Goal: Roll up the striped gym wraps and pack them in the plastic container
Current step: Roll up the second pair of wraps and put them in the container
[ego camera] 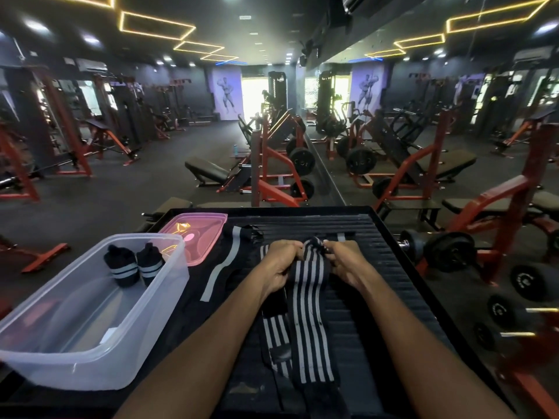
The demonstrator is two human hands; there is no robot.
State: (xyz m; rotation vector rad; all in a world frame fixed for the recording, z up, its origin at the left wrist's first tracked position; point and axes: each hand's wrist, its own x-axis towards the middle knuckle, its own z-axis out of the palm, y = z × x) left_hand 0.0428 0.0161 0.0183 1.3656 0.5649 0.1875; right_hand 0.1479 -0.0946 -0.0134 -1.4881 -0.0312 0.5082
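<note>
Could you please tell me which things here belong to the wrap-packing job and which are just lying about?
Job: striped wrap held by both hands; second striped wrap; rolled wraps; plastic container; pink lid.
Lying about: dumbbells; weight benches.

dim gym; window glare ahead; edges warped, perhaps slightly blurred

Two bare forearms enter from bottom edge of frame, no sleeves visible. Left hand (279, 266) and right hand (343, 263) ungloved. No watch, band or ring seen on wrists or on fingers in view. Short-trimmed nails just visible at fingertips. Upper arms, torso and clothing out of frame.
</note>
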